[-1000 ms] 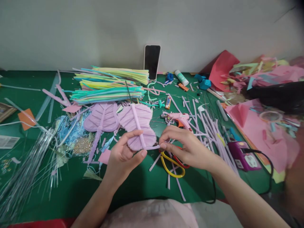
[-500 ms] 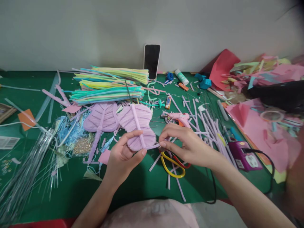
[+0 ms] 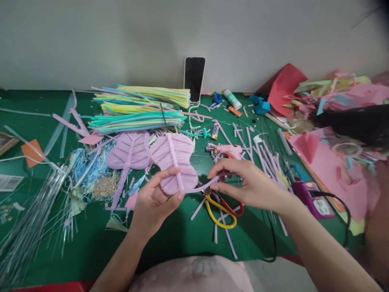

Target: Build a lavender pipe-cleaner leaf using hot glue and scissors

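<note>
My bent right hand (image 3: 234,180) had its grip pinched on a thin lilac fuzzy stem (image 3: 199,189); my palm-up left hand (image 3: 162,198) clamped the lilac pleated fuzzy wing shape (image 3: 178,162).

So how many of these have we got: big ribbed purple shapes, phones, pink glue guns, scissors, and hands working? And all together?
Ribbed purple shapes: 2, the held shape and the other shape
Phone: 1
Pink glue gun: 1
Scissors: 1
Hands: 2, left hand and right hand
Total: 7
</note>
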`<state>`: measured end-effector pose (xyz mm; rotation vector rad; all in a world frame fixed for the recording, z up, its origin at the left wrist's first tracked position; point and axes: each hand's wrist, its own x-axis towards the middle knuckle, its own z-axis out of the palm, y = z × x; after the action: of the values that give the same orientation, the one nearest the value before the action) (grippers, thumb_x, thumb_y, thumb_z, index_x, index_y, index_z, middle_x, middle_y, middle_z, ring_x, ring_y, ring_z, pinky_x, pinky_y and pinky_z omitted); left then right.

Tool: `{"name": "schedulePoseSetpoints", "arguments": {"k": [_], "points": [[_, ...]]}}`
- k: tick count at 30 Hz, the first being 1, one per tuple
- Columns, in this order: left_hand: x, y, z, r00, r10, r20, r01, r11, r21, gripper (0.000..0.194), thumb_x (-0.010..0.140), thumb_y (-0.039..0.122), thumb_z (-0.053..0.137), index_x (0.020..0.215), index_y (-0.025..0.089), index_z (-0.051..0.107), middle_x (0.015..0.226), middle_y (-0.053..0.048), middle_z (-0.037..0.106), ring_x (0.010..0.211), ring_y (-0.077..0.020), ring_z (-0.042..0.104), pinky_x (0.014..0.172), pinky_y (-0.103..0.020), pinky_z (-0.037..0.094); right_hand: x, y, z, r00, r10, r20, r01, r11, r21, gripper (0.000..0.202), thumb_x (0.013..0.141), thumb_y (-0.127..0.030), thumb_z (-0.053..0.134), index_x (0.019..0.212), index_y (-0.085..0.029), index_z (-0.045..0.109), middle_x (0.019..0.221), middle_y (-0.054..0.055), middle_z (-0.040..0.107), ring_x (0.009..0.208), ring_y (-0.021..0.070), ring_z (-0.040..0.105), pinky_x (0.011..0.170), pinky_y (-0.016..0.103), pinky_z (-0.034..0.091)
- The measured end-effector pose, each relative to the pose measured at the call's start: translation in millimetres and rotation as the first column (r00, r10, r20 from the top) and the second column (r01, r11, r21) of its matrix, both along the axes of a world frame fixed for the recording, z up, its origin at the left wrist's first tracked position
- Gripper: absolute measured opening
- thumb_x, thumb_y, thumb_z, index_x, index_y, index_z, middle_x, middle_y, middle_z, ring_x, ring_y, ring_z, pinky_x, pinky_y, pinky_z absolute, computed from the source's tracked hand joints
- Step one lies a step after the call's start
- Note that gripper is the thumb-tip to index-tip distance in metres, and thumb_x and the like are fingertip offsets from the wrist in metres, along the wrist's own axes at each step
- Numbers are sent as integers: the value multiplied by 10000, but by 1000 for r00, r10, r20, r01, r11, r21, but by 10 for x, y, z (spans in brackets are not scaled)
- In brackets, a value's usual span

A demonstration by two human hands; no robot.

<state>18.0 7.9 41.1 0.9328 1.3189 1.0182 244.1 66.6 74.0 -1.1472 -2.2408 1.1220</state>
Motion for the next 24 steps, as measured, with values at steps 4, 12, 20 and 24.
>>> {"name": "schedulePoseSetpoints", "arguments": {"k": [4, 12, 20, 24], "points": [[-24, 0, -28, 1000, -13, 1, 13, 1000, 8, 466, 751, 332, 745, 1178, 167, 658, 405, 134, 212, 387, -36, 139, 425, -210, 83, 75, 34, 3, 1000, 0, -7, 1, 1000, 24, 110, 911, -309, 624, 906, -214, 679, 874, 9, 708, 788, 135, 630, 710, 254, 482], [-49, 8, -38, 999, -48, -1, 48, 999, 2, 472, 749, 331, 752, 1183, 172, 658, 416, 135, 196, 407, -34, 128, 441, -211, 73, 56, 117, 55, 1000, 10, 5, -10, 997, 73, 97, 905, -287, 637, 873, -211, 687, 845, 4, 707, 790, 131, 613, 716, 256, 458], [-92, 3, -47, 995, -82, -62, 82, 997, -5, 520, 738, 383, 759, 1202, 172, 657, 376, 125, 270, 371, -40, 196, 419, -192, 121, 23, 203, 64, 999, 45, 18, -46, 997, 61, 72, 887, -268, 661, 875, -205, 693, 822, 6, 690, 759, 133, 591, 692, 259, 435], [-125, 11, -43, 991, -117, -69, 116, 993, -14, 528, 739, 378, 759, 1209, 165, 648, 379, 117, 310, 363, -41, 234, 409, -192, 140, 17, 220, 76, 998, 55, 27, -57, 996, 65, 82, 875, -278, 682, 884, -196, 689, 822, 6, 678, 764, 134, 583, 702, 264, 427]]}}
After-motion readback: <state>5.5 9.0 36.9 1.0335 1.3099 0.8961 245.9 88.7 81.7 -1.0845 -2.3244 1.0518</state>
